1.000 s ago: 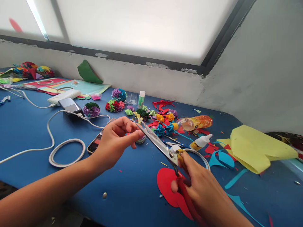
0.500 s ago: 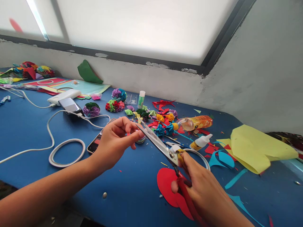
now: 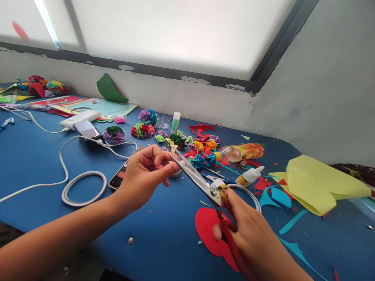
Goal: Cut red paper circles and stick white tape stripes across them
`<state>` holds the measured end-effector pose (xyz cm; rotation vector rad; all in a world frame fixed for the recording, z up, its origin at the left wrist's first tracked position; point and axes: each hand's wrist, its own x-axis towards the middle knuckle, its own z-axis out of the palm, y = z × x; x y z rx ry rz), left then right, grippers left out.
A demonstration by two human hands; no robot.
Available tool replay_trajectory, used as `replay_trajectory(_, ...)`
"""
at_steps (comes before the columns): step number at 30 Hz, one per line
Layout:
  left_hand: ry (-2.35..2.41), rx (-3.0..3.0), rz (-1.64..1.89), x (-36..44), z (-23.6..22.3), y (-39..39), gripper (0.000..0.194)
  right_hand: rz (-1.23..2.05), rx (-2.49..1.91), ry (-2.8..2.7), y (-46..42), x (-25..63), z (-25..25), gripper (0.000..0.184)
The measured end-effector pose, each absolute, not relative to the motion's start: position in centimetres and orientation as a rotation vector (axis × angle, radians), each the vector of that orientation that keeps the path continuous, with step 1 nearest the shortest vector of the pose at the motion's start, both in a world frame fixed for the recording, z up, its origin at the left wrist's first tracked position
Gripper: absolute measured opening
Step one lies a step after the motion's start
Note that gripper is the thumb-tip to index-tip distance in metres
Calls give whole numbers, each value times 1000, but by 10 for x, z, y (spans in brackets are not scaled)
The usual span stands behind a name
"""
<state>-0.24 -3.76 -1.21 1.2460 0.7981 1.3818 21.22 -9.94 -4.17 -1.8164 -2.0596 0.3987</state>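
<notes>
My right hand is nearest, closed firmly around the handles of the scissors, with the thumb at the red one. I hold them above the table, blades slanting away and to the left. With those long metal blades, I judge them stiff and fairly heavy, the weight tipping forward past the pivot. The handles are the place to grip; the edges and points would nick skin. The handles look smooth, so a damp palm might slide on them.

Beneath, red paper lies on the table, partly hidden by my hand and the scissors. I expect it to be light and easily creased, best pinched by its rim.

A little farther, my left hand is curled, thumb and fingers at the blade tips. I cannot tell whether it pinches anything there, nor whether the thumb touches metal. A white ring lies beyond that forearm, and a phone lies partly behind the hand.

Past the scissors, the glue bottle leans; its walls are probably soft, so I'd hold it low and gently. Beyond are blue flowers, likely fragile and better taken from underneath. Farther back, the glue stick stands upright, probably firm and light, easy around its barrel.
</notes>
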Motion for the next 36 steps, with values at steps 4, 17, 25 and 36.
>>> replay_trajectory(4,808,1242,1380,-2,-12,-38,37,404,-1808,-2087,-98,212,-42,23)
replay_trajectory(17,846,1279,1371,-3,-13,-37,40,429,-1812,-2122,-100,215,-41,20)
replay_trajectory(25,844,1282,1352,-3,-11,-37,42,486,-1791,-2058,-95,217,-43,19)
replay_trajectory(36,842,1250,1373,-3,-11,-37,42,570,-1826,-2082,-101,214,-42,16)
